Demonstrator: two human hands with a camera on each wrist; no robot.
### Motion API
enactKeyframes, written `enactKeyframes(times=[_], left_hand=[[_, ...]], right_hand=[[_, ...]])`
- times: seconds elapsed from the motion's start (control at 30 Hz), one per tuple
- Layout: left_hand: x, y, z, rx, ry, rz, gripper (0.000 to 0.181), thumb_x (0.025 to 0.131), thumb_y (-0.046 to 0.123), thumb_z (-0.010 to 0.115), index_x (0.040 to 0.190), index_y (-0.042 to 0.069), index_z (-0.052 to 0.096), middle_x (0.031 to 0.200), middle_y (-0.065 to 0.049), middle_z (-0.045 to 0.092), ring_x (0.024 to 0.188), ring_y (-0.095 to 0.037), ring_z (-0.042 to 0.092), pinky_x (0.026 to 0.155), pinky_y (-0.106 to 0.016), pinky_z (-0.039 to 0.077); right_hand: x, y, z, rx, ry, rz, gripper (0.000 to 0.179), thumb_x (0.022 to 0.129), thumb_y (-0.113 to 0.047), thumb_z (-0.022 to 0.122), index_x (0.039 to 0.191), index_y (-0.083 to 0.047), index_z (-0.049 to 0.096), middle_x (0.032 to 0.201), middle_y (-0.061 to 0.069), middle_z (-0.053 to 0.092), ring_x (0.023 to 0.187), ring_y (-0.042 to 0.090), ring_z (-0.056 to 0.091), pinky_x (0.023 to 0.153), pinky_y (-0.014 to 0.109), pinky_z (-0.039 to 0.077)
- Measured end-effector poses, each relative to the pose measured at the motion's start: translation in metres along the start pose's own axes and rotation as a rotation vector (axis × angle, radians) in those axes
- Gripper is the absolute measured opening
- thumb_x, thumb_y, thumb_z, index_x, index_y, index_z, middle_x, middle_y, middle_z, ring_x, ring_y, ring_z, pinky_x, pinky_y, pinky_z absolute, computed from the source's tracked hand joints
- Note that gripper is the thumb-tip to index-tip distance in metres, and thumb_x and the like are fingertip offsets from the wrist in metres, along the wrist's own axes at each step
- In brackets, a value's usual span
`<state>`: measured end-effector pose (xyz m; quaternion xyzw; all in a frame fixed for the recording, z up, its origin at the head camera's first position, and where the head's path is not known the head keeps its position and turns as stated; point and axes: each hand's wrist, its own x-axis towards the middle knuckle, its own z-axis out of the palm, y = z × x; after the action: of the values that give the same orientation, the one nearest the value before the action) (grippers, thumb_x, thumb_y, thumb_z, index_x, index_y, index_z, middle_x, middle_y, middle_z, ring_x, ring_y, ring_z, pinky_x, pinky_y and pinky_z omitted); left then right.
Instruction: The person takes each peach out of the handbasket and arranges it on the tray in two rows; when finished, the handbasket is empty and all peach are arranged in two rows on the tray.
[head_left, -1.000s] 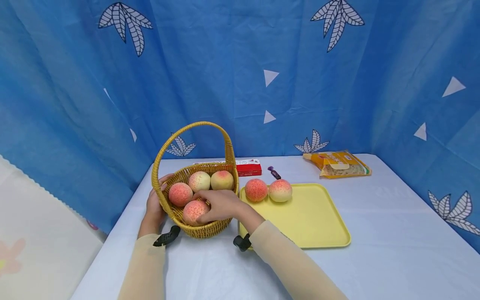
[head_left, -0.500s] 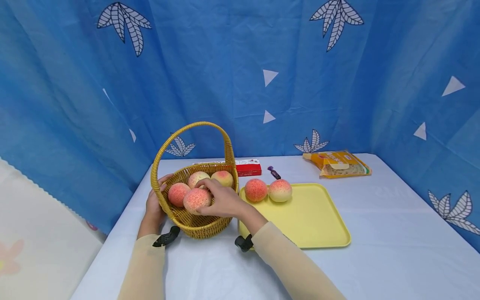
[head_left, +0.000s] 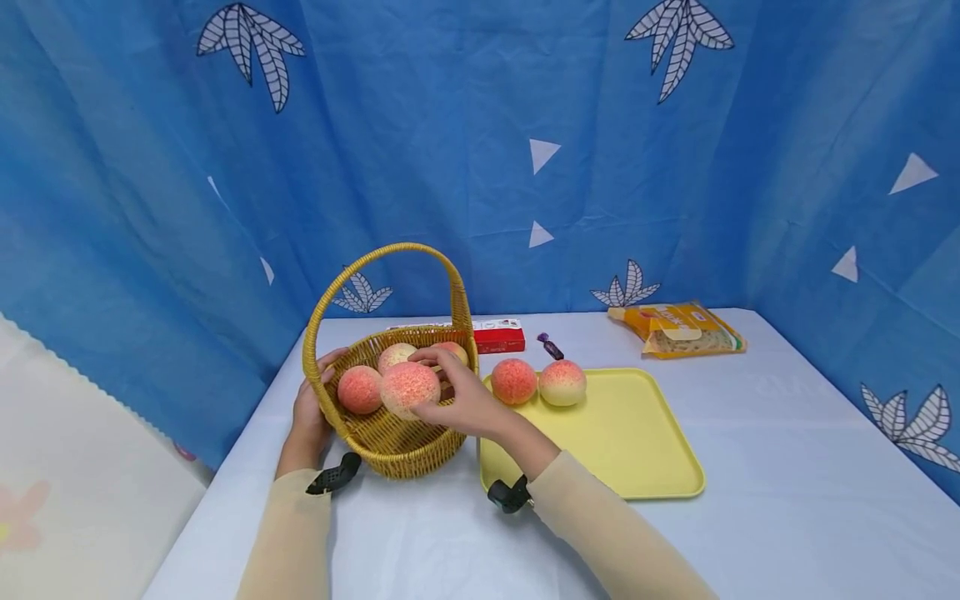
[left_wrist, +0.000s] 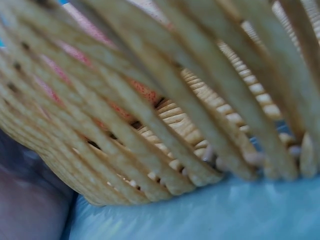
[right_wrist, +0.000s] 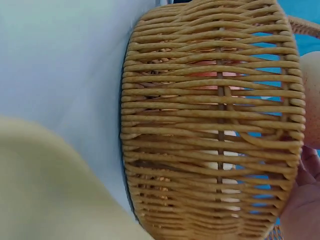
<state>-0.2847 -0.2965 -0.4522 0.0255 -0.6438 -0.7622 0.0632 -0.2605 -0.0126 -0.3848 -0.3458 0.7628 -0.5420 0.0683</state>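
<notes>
Toward the white-covered table's (head_left: pixel 810 500) left edge, my left hand (head_left: pixel 309 412) touches the golden wicker basket (head_left: pixel 408 462); I can't tell whether its fingers curl. Above the basket's floor, a round pink-and-cream peach (head_left: pixel 409 389) is gripped by my right hand (head_left: pixel 467 402) — a lift-out, I judge. Next calls for clearing the right rim, beside the yellow rectangular tray's (head_left: pixel 630 450) left edge.

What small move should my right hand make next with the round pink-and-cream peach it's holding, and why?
I'd probably carry the round pink-and-cream peach rightward, over the flat yellow rectangular tray. Your right hand grips it above the rim of the woven tan wicker basket, and the tray has bare space beside its two peaches.
</notes>
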Motion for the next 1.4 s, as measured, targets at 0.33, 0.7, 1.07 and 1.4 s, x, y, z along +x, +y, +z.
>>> enactKeyframes(times=[0.33, 0.7, 1.07, 1.4], left_hand=[[0.001, 0.000, 0.000, 0.001, 0.011, -0.028, 0.047, 0.108, 0.032, 0.034, 0.152, 0.018, 0.040, 0.157, -0.002, 0.035, 0.143, -0.012, 0.033, 0.109, -0.018, 0.034], [-0.008, 0.013, 0.010, 0.028, -0.002, -0.042, 0.047, 0.108, 0.025, 0.030, 0.154, 0.015, 0.038, 0.159, -0.005, 0.034, 0.143, -0.014, 0.033, 0.105, -0.016, 0.036], [0.002, -0.001, 0.004, -0.007, 0.001, -0.020, 0.046, 0.108, 0.027, 0.032, 0.152, 0.014, 0.040, 0.153, -0.002, 0.039, 0.138, -0.012, 0.038, 0.101, -0.013, 0.039], [0.004, -0.002, 0.000, -0.058, 0.002, -0.007, 0.046, 0.107, 0.028, 0.036, 0.151, 0.015, 0.042, 0.150, 0.000, 0.042, 0.135, -0.011, 0.039, 0.101, -0.014, 0.040]], right_hand=[[-0.018, -0.007, -0.021, 0.068, 0.044, -0.002, 0.063, 0.087, -0.022, 0.071, 0.142, -0.026, 0.040, 0.137, 0.000, 0.049, 0.111, 0.020, 0.055, 0.089, 0.035, 0.054], [-0.045, 0.006, -0.058, 0.063, 0.181, -0.003, 0.060, 0.090, -0.014, 0.068, 0.144, -0.023, 0.042, 0.142, 0.005, 0.047, 0.119, 0.026, 0.055, 0.089, 0.032, 0.054], [-0.065, 0.010, -0.094, 0.070, 0.295, 0.062, 0.058, 0.092, -0.014, 0.069, 0.143, -0.019, 0.043, 0.142, 0.007, 0.049, 0.118, 0.028, 0.055, 0.090, 0.025, 0.055], [-0.073, 0.012, -0.138, -0.020, 0.298, 0.138, 0.060, 0.093, -0.021, 0.070, 0.146, -0.022, 0.042, 0.142, 0.008, 0.045, 0.118, 0.030, 0.056, 0.090, 0.025, 0.054]])
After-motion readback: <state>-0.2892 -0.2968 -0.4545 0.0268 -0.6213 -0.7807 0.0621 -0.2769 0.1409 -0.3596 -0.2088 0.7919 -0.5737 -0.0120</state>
